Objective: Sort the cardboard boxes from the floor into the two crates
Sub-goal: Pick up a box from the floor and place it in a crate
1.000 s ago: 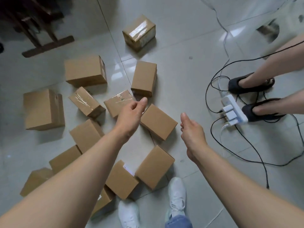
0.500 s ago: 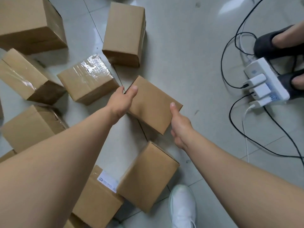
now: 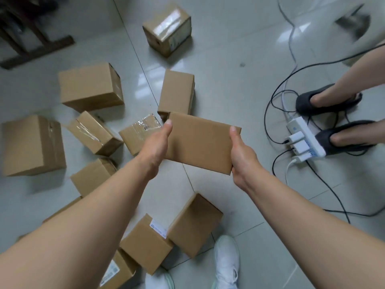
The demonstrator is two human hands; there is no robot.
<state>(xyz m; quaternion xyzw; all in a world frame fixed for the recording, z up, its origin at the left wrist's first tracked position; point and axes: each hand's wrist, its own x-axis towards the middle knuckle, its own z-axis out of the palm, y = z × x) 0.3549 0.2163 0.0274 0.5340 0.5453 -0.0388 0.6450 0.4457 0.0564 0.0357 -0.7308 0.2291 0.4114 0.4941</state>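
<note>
Tiled floor (image 3: 239,49) strewn with boxes; left hand (image 3: 155,146) and right hand (image 3: 241,155) clamp one box (image 3: 200,142) by its ends, lifted

box labels (image 3: 158,228) blurred, nothing legible

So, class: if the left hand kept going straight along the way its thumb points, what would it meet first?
Probably the upright plain box just beyond the held box. The left hand points up the picture toward it. Depth is unclear: the hand is raised, so it might pass above.
</note>
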